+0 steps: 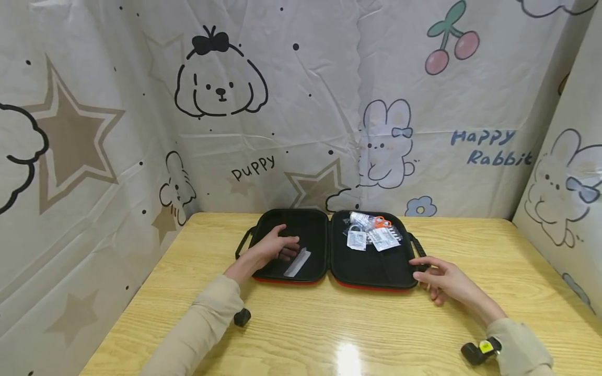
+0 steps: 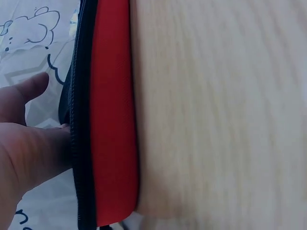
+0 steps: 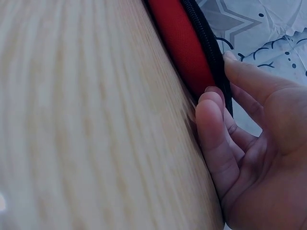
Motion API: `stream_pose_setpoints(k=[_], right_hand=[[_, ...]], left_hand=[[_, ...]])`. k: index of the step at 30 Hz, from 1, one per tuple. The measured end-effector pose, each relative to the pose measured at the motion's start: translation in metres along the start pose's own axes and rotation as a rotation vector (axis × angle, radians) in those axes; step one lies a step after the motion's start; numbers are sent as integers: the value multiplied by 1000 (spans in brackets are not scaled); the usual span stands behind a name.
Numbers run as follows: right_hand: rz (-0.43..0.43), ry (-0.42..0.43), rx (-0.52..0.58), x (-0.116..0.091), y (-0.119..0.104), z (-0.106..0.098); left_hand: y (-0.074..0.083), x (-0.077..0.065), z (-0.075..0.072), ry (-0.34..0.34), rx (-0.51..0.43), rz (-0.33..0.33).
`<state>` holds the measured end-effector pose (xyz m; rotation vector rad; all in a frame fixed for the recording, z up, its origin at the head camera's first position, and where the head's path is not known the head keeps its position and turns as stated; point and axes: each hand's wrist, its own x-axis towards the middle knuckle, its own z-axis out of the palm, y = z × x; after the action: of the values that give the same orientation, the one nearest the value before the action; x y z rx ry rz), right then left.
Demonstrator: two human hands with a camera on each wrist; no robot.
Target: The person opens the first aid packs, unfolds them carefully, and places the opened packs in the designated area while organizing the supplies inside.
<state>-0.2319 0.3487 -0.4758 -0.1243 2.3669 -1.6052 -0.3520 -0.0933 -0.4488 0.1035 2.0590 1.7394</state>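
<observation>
A black zip case [image 1: 292, 279] with red outer sides lies unfolded on the table, its two halves side by side. Over the left half, my left hand [image 1: 271, 246] reaches in past the rim with thumb and fingers spread. Beside its fingertips lies a narrow translucent strip [image 1: 297, 262]. In the left wrist view, the red side [image 2: 112, 110] hides the lower fingers. My right hand [image 1: 444, 279] holds the front right corner of the case; in the right wrist view its fingers [image 3: 216, 129] curl against the red side and zipper edge.
Orange-handled scissors [image 1: 382, 222], white packets [image 1: 383, 238] and clear-wrapped items sit at the back of the right half. Carry handles [image 1: 243, 243] stick out at both ends. A patterned cloth [image 1: 305, 104] hangs behind the wooden table [image 1: 301, 324].
</observation>
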Motion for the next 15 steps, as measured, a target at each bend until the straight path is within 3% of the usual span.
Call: stream_pose_setpoints(k=[4,8,12,15], right_hand=[[0,-1,5,1,0,1],[0,3,3,1,0,2],[-4,8,-3,0,1,1],[-6,8,2,0,1,2]], left_hand=[[-3,0,2,15,-51,6],[-4,0,2,-29,-47,-28],[-2,-3,3,-92,36,-47],[-2,-8,4,-96,150,-16]])
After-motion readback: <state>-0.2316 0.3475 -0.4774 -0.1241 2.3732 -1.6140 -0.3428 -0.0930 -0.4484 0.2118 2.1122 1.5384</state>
